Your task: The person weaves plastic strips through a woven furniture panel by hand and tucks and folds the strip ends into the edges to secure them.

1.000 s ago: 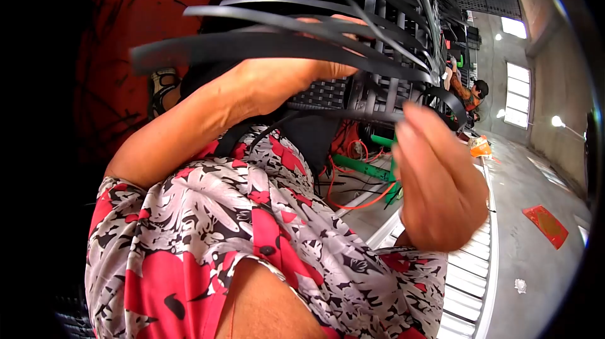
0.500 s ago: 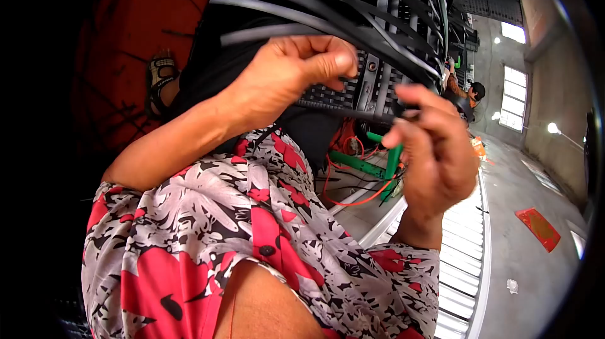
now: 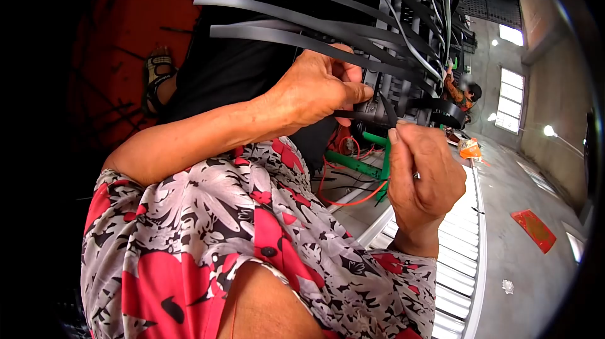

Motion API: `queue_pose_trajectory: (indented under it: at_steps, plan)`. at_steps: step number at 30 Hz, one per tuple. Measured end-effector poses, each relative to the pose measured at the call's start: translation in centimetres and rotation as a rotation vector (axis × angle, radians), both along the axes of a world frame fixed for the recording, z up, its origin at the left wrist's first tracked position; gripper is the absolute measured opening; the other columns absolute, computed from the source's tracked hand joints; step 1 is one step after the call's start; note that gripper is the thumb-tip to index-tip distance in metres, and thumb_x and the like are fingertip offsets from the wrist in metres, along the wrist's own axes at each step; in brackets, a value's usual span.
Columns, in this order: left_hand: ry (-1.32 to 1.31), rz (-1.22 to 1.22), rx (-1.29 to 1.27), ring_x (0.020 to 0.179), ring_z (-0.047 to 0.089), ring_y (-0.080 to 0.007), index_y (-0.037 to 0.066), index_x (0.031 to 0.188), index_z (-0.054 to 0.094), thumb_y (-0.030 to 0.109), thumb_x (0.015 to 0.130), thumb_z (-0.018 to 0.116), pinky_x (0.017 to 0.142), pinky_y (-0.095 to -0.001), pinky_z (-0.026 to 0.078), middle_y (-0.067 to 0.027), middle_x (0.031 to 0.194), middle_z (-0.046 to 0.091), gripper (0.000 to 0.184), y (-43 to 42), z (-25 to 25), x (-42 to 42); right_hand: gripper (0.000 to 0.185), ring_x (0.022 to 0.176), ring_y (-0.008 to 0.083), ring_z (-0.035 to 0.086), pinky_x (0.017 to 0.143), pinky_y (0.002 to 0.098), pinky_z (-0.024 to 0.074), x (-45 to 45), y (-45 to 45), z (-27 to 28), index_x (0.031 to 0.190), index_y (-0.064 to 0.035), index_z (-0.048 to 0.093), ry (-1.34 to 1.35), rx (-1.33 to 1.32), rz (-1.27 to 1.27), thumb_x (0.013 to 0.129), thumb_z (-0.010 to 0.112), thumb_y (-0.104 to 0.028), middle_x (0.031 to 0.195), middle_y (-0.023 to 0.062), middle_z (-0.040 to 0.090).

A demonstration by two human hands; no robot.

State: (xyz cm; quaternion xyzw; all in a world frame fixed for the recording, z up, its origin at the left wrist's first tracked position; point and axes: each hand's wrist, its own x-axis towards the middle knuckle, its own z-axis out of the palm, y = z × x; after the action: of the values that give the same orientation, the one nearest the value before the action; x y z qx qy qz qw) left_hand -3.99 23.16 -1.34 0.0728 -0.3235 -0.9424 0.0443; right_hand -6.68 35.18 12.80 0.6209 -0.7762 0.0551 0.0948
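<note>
My left hand [image 3: 318, 90] is closed at the edge of a dark woven panel [image 3: 394, 14], thumb and forefinger together. Whatever sits between those fingertips is too hidden to make out. My right hand [image 3: 425, 172], lower and to the right, pinches the end of a black flat strip [image 3: 386, 111] that runs up toward the panel's edge beside my left fingertips. Long loose grey-black strips [image 3: 271, 8] stick out from the weave to the left, above and across my left hand. A curled black strip [image 3: 441, 109] lies just above my right hand.
Below the panel are a green frame [image 3: 356, 163] and an orange cable [image 3: 353, 204]. A white slatted surface [image 3: 450, 263] lies at the lower right. Another person [image 3: 463, 94] is farther off on the right. A red sheet [image 3: 533, 230] lies on the grey floor.
My left hand has moved slightly right and down, to the panel's edge. My right hand has dropped a little and now pinches the black strip. The loose strips have shifted left.
</note>
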Motion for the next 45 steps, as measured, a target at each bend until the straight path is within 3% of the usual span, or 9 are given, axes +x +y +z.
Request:
queue_pose_trajectory:
  at_steps: [9,12,15,18,29,34,36,40,45]
  plan:
    - [0.142,-0.053,0.213,0.082,0.060,-0.0151,0.004,0.102,0.057,-0.004,0.079,0.068,0.070,-0.0327,0.059,-0.0037,0.092,0.058,0.026,0.5,-1.8,-0.3,0.018,0.064,0.0260,0.060,0.054,0.0322,0.0460,0.7,-0.7,1.2,0.086,0.0036,0.060,0.142,0.333,-0.091,0.071,0.065,0.012,0.075,0.0105,0.059]
    - [0.184,-0.037,0.137,0.082,0.060,-0.0146,0.003,0.104,0.057,-0.002,0.080,0.068,0.073,-0.0304,0.056,-0.0042,0.092,0.059,0.027,0.7,-2.0,0.0,0.019,0.064,0.0259,0.060,0.054,0.0322,0.0459,0.7,-1.0,1.1,0.087,0.0035,0.060,0.148,0.362,-0.077,0.071,0.066,0.012,0.076,0.0105,0.059]
    - [0.436,0.398,-0.533,0.084,0.053,-0.0149,-0.001,0.100,0.062,0.003,0.079,0.071,0.080,-0.0293,0.048,-0.0046,0.089,0.058,0.023,0.8,-1.9,0.9,0.020,0.063,0.0235,0.059,0.051,0.0313,0.0450,-0.1,-0.7,0.1,0.089,0.0021,0.059,0.145,0.304,0.031,0.071,0.066,0.007,0.076,0.0093,0.054]
    - [0.655,0.295,-0.284,0.075,0.051,-0.0120,0.003,0.095,0.065,0.006,0.078,0.070,0.067,-0.0262,0.042,-0.0034,0.077,0.054,0.018,0.9,-2.3,0.2,0.022,0.064,0.0227,0.060,0.051,0.0305,0.0463,-1.1,-0.4,-0.8,0.094,0.0035,0.059,0.112,0.208,0.155,0.072,0.063,0.004,0.078,0.0098,0.053]
    - [-0.064,-0.143,-0.567,0.056,0.052,-0.0112,0.004,0.068,0.062,0.024,0.074,0.073,0.051,-0.0253,0.042,-0.0017,0.059,0.055,0.024,-2.7,-13.5,-1.3,0.016,0.068,0.0242,0.063,0.062,0.0279,0.0502,-2.2,2.8,-0.9,0.089,0.0049,0.065,0.064,-0.172,0.100,0.074,0.070,0.009,0.080,0.0165,0.067]
    - [-0.103,-0.188,-0.641,0.057,0.055,-0.0183,-0.001,0.073,0.063,0.017,0.078,0.071,0.056,-0.0306,0.046,-0.0068,0.061,0.057,0.019,-2.4,-12.5,-1.5,0.022,0.063,0.0217,0.060,0.054,0.0276,0.0481,-3.3,2.5,-0.1,0.091,0.0001,0.066,0.122,-0.347,0.025,0.071,0.073,0.005,0.085,0.0131,0.065]
    - [-0.069,0.324,-1.400,0.077,0.058,-0.0266,0.004,0.086,0.065,0.020,0.076,0.071,0.067,-0.0342,0.044,-0.0118,0.082,0.063,0.021,-3.7,-11.9,-1.1,0.025,0.059,0.0148,0.057,0.051,0.0241,0.0442,-3.5,2.1,0.7,0.094,-0.0006,0.066,-0.004,-0.350,-0.137,0.070,0.074,0.004,0.089,0.0113,0.064]
    - [0.092,0.721,-1.593,0.075,0.060,-0.0345,0.000,0.095,0.065,0.014,0.079,0.069,0.068,-0.0410,0.046,-0.0157,0.081,0.064,0.021,-4.0,-5.3,1.4,0.023,0.052,0.0079,0.050,0.047,0.0216,0.0394,-4.4,0.8,0.0,0.092,-0.0020,0.066,-0.181,-0.380,-0.234,0.071,0.073,0.004,0.089,0.0081,0.063]
    - [0.173,0.380,-0.993,0.073,0.060,-0.0170,-0.002,0.095,0.067,0.013,0.088,0.063,0.067,-0.0292,0.047,-0.0115,0.079,0.065,0.017,-2.9,1.1,1.7,0.016,0.054,0.0062,0.046,0.048,0.0207,0.0359,-5.8,-1.0,0.7,0.084,-0.0017,0.062,-0.275,-0.227,-0.076,0.071,0.072,0.002,0.082,0.0029,0.060]
